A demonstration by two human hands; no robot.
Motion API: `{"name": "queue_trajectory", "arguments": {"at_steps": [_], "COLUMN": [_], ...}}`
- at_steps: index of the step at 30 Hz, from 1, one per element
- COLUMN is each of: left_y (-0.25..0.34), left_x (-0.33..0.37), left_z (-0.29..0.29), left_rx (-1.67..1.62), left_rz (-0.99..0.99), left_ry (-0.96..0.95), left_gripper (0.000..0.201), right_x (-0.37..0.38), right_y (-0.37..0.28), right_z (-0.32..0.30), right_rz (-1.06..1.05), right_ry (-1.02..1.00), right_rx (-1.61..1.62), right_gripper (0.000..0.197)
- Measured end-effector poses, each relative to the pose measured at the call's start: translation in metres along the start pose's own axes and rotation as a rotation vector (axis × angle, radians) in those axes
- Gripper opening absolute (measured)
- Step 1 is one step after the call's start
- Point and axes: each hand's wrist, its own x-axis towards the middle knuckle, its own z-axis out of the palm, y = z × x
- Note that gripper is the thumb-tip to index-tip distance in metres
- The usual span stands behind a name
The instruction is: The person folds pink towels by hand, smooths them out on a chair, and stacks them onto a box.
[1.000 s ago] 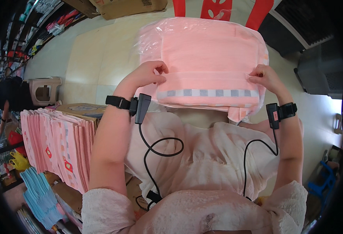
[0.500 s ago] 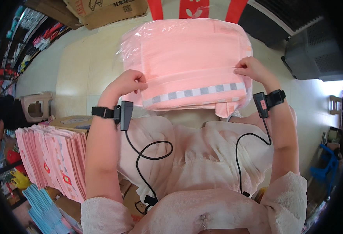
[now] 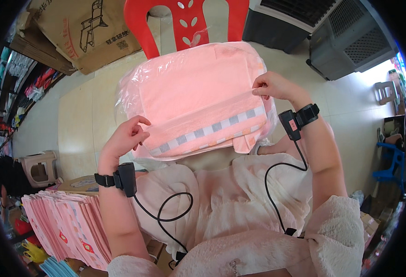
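- Head view: pink towel [image 3: 196, 87] over clear plastic [image 3: 128, 85], this side of red chair [image 3: 183, 27] back, probably seat-supported.
- Right hand [image 3: 274, 87], right of chair back: fingers narrow, pinching fold, seemingly steadying it.
- Left hand [image 3: 125, 136], left of chair back: fingers parted; contact unclear.

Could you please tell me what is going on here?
Someone is handling a folded pink towel with a grey-and-white checked band, which lies on clear plastic wrapping in front of a red chair back. The right hand pinches the towel near its right edge. The left hand is at the left edge, thumb and forefinger apart; whether it touches the cloth is hard to tell. More folded pink towels stand in a row to the person's left.
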Motion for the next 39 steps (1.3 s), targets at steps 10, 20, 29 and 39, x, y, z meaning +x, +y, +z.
{"name": "queue_trajectory", "arguments": {"at_steps": [10, 20, 29, 39], "left_y": [0.019, -0.020, -0.029, -0.025], "left_x": [0.013, 0.092, 0.116, 0.110], "left_z": [-0.020, -0.026, -0.030, -0.030], "left_rx": [-0.534, -0.150, -0.229, -0.248], "left_rz": [-0.011, 0.082, 0.100, 0.175], "left_ry": [0.259, 0.444, 0.443, 0.436], "left_gripper": [0.013, 0.014, 0.014, 0.011], "right_x": [0.018, 0.069, 0.081, 0.072], "right_y": [-0.005, 0.010, 0.021, 0.009], "right_z": [-0.018, 0.000, 0.004, -0.004], "right_rz": [-0.137, -0.059, -0.072, -0.059], "right_ry": [0.242, 0.405, 0.549, 0.541], "right_rx": [0.368, -0.020, 0.020, 0.091], "right_gripper": [0.013, 0.020, 0.017, 0.016]}}
